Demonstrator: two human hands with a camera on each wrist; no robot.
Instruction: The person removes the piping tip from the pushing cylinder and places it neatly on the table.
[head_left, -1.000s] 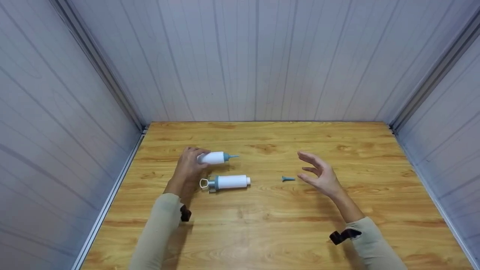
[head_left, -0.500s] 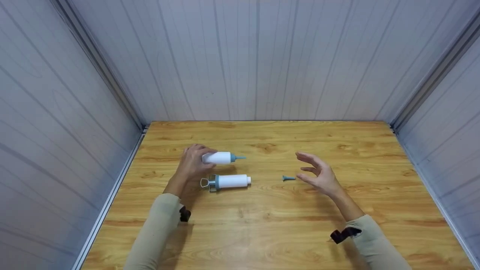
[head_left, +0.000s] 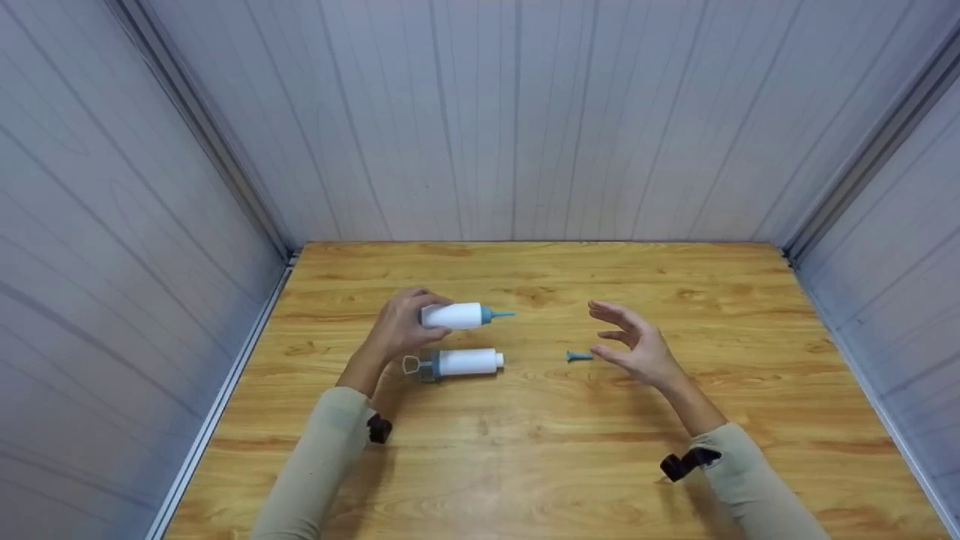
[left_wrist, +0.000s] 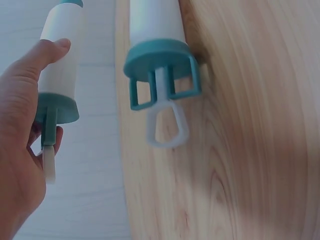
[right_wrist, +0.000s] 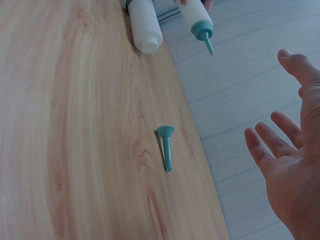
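My left hand point(head_left: 401, 326) grips a white syringe point(head_left: 459, 316) around its barrel, thumb laid along the side. It is held level over the table, and its thin teal nozzle points right. In the left wrist view its teal collar point(left_wrist: 57, 106) and pale plunger end show beside the palm. A second white syringe point(head_left: 466, 363), with a teal collar and a pale pull ring point(left_wrist: 167, 125), lies just in front of it, its blunt tip bare. A loose teal nozzle point(right_wrist: 167, 147) with a flared base lies on the wood. Beside it my right hand point(head_left: 637, 349) hovers, fingers spread, holding nothing.
The wood-grain table point(head_left: 525, 450) carries both the loose nozzle and the lying syringe. Pale panel walls point(head_left: 480, 120) enclose it at the back, left and right. Black camera mounts point(head_left: 682, 466) sit at both wrists.
My left hand has carried the syringe to the right over the table, its nozzle now farther toward the middle. The right hand has barely shifted, a little left.
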